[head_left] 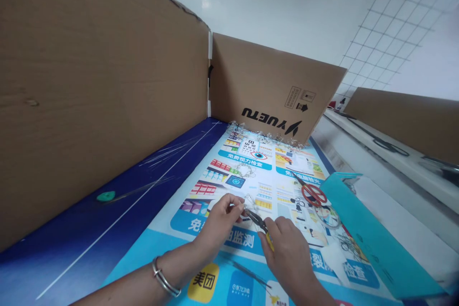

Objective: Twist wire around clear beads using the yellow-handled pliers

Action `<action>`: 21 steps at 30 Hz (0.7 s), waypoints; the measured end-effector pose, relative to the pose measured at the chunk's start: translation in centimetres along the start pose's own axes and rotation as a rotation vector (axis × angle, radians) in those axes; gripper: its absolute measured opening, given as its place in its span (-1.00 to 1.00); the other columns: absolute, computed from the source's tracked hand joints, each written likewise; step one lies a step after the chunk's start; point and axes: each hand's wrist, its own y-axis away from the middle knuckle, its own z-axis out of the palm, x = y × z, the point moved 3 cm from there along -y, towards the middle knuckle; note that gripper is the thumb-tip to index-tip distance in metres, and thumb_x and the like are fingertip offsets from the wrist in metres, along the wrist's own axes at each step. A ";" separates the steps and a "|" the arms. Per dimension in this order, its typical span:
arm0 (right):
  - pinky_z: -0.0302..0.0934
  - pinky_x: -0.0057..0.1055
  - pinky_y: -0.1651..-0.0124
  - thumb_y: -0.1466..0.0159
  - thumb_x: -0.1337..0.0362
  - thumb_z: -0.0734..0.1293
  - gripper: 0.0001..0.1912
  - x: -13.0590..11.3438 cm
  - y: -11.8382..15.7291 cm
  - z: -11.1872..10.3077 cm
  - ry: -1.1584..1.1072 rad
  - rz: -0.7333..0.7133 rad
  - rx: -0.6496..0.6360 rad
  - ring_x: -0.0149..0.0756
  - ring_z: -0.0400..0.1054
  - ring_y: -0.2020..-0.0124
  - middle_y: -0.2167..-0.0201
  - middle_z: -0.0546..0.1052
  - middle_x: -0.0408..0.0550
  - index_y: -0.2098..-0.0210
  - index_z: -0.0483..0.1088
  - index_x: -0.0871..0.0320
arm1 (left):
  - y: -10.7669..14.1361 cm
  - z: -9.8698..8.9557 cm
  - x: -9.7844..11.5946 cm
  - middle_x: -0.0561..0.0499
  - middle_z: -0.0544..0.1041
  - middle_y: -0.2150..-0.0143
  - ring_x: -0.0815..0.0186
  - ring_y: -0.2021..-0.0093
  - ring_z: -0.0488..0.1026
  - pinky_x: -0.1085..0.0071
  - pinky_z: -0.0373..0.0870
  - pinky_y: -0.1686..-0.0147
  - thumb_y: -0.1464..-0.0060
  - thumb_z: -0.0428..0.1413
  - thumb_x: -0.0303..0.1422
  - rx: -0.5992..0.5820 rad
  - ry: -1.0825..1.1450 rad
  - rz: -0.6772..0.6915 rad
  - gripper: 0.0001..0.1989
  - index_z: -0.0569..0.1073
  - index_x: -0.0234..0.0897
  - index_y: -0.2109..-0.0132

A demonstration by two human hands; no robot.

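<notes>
My left hand (220, 217) pinches a small piece of clear beaded wire (248, 205) between thumb and fingers. My right hand (283, 251) grips yellow-handled pliers (258, 222), and their dark jaws reach the wire close to my left fingertips. Both hands rest just above a printed blue-and-white poster (251, 244) lying flat. A loop of similar beaded wire (245, 169) lies ahead of my hands. Red-handled scissors (312, 194) lie to the right of my right hand. A silver bangle (164, 279) circles my left wrist.
Tangled clear wire pieces (265, 136) line the poster's far edge. Cardboard panels (100, 81) stand at the left and far side. A teal folder (373, 234) lies at the right, beside a white ledge (380, 153). A small teal piece (106, 196) sits on the dark blue surface.
</notes>
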 end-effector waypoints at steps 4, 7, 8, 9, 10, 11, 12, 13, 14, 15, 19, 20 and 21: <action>-0.04 -0.37 0.34 -0.27 0.20 0.18 -0.78 0.0 0.0 0.1 0.017 -0.009 0.017 -0.23 0.18 0.34 0.38 0.32 -0.05 0.12 0.28 0.12 | 0.1 0.0 -0.1 0.02 0.41 0.23 0.38 0.38 0.36 0.44 0.31 0.34 -0.06 0.03 -0.32 0.004 0.038 0.004 -0.87 0.29 -0.28 0.39; -0.04 -0.37 0.34 -0.27 0.18 0.18 -0.78 0.0 0.1 0.3 0.021 -0.007 0.027 -0.24 0.18 0.35 0.39 0.32 -0.05 0.13 0.29 0.12 | 0.1 -0.1 -0.5 0.02 0.42 0.23 0.39 0.39 0.36 0.43 0.31 0.33 -0.06 0.04 -0.31 0.003 0.059 0.009 -0.86 0.29 -0.27 0.39; -0.04 -0.37 0.34 -0.27 0.18 0.18 -0.78 -0.1 0.1 0.3 0.024 -0.007 0.030 -0.24 0.18 0.35 0.39 0.32 -0.05 0.13 0.29 0.12 | 0.1 -0.1 -0.6 0.02 0.43 0.23 0.40 0.41 0.36 0.43 0.31 0.33 -0.06 0.04 -0.31 0.005 0.066 0.007 -0.86 0.29 -0.27 0.39; -0.04 -0.37 0.35 -0.27 0.17 0.18 -0.77 -0.1 0.1 0.4 0.027 -0.006 0.033 -0.24 0.18 0.35 0.39 0.32 -0.06 0.13 0.29 0.12 | 0.1 -0.2 -0.8 0.02 0.43 0.24 0.40 0.42 0.35 0.43 0.31 0.32 -0.06 0.04 -0.30 0.006 0.072 0.003 -0.86 0.30 -0.27 0.38; -0.04 -0.37 0.35 -0.27 0.17 0.18 -0.77 -0.1 0.1 0.4 0.033 -0.004 0.039 -0.24 0.18 0.35 0.39 0.31 -0.06 0.13 0.29 0.12 | 0.1 -0.2 -0.9 0.03 0.44 0.25 0.40 0.42 0.35 0.43 0.31 0.32 -0.07 0.04 -0.30 0.007 0.082 0.000 -0.86 0.30 -0.27 0.38; -0.04 -0.38 0.35 -0.27 0.17 0.18 -0.77 -0.1 0.2 0.4 0.040 -0.002 0.047 -0.24 0.18 0.35 0.40 0.31 -0.06 0.13 0.29 0.12 | 0.1 -0.2 -1.0 0.03 0.45 0.27 0.40 0.43 0.35 0.43 0.31 0.32 -0.06 0.04 -0.29 0.008 0.095 -0.001 -0.86 0.30 -0.26 0.38; -0.04 -0.38 0.36 -0.27 0.17 0.18 -0.77 -0.1 0.2 0.4 0.048 -0.001 0.056 -0.24 0.18 0.35 0.40 0.31 -0.06 0.13 0.29 0.12 | 0.2 -0.1 -1.0 0.03 0.45 0.30 0.39 0.42 0.35 0.43 0.31 0.32 -0.06 0.05 -0.29 0.008 0.108 -0.003 -0.86 0.30 -0.26 0.38; -0.05 -0.38 0.36 -0.27 0.17 0.19 -0.77 -0.2 0.2 0.5 0.056 -0.002 0.064 -0.24 0.18 0.36 0.41 0.31 -0.06 0.13 0.30 0.12 | 0.2 -0.1 -1.0 0.04 0.45 0.33 0.38 0.42 0.35 0.43 0.31 0.32 -0.06 0.05 -0.29 0.010 0.121 -0.005 -0.86 0.31 -0.26 0.38; -0.05 -0.38 0.37 -0.27 0.17 0.19 -0.76 -0.2 0.2 0.5 0.064 -0.004 0.070 -0.24 0.18 0.36 0.41 0.31 -0.06 0.12 0.30 0.12 | 0.2 0.0 -1.0 0.04 0.45 0.36 0.38 0.42 0.36 0.43 0.31 0.32 -0.06 0.05 -0.29 0.013 0.132 -0.009 -0.85 0.31 -0.26 0.38; -0.05 -0.38 0.37 -0.27 0.17 0.19 -0.76 -0.2 0.2 0.6 0.073 -0.007 0.076 -0.25 0.18 0.36 0.41 0.31 -0.06 0.12 0.30 0.12 | 0.3 0.0 -1.0 0.05 0.45 0.38 0.37 0.42 0.36 0.44 0.31 0.33 -0.06 0.05 -0.28 0.018 0.142 -0.014 -0.85 0.31 -0.26 0.38; -0.05 -0.37 0.37 -0.27 0.15 0.19 -0.74 -0.3 0.0 0.8 0.106 -0.021 0.080 -0.25 0.18 0.37 0.41 0.31 -0.05 0.10 0.29 0.12 | 0.4 0.2 -0.8 0.05 0.45 0.44 0.37 0.44 0.35 0.43 0.31 0.34 -0.04 0.08 -0.26 0.046 0.177 -0.045 -0.83 0.31 -0.27 0.38; -0.05 -0.37 0.37 -0.27 0.15 0.19 -0.73 -0.3 0.0 0.8 0.112 -0.022 0.078 -0.25 0.18 0.37 0.41 0.31 -0.05 0.09 0.29 0.12 | 0.4 0.2 -0.7 0.05 0.45 0.45 0.36 0.44 0.35 0.43 0.31 0.33 -0.04 0.08 -0.26 0.053 0.187 -0.053 -0.83 0.32 -0.27 0.38; -0.05 -0.37 0.37 -0.27 0.15 0.19 -0.73 -0.3 0.0 0.9 0.118 -0.026 0.076 -0.25 0.18 0.37 0.41 0.31 -0.05 0.09 0.29 0.12 | 0.4 0.2 -0.7 0.05 0.45 0.45 0.36 0.43 0.35 0.42 0.32 0.33 -0.03 0.08 -0.26 0.059 0.196 -0.058 -0.83 0.32 -0.27 0.38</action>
